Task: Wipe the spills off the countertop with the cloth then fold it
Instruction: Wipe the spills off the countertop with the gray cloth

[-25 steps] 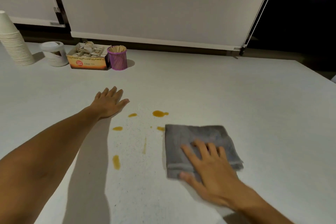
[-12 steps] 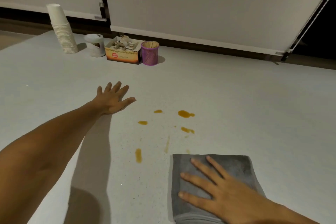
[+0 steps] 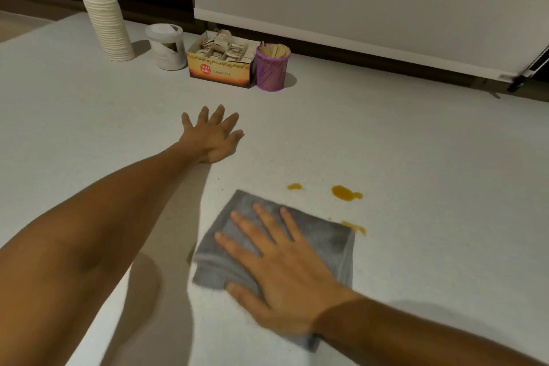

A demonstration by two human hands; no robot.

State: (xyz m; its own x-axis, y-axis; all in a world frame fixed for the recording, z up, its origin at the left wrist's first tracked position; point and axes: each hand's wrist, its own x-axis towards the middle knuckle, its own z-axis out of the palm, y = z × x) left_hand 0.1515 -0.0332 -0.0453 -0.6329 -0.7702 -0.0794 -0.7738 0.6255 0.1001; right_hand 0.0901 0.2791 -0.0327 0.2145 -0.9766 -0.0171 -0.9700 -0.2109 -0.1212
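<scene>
A grey folded cloth (image 3: 326,236) lies on the pale countertop (image 3: 430,151). My right hand (image 3: 285,273) presses flat on it with fingers spread and the thumb at its near left edge. Three orange spills show beyond the cloth's far right side: a larger blot (image 3: 346,192), a small drop (image 3: 294,186), and a smear (image 3: 354,227) touching the cloth's corner. My left hand (image 3: 212,140) rests flat on the counter farther back and to the left, fingers apart, holding nothing.
Along the back left stand a stack of white paper cups (image 3: 104,12), a white tub (image 3: 166,46), an open box of tea bags (image 3: 221,64) and a purple mesh cup of wooden sticks (image 3: 271,68). A window blind hangs behind.
My right hand has slid the cloth left and away from me, over where the left-hand drops and streak were. The left hand has stayed planted on the counter.
</scene>
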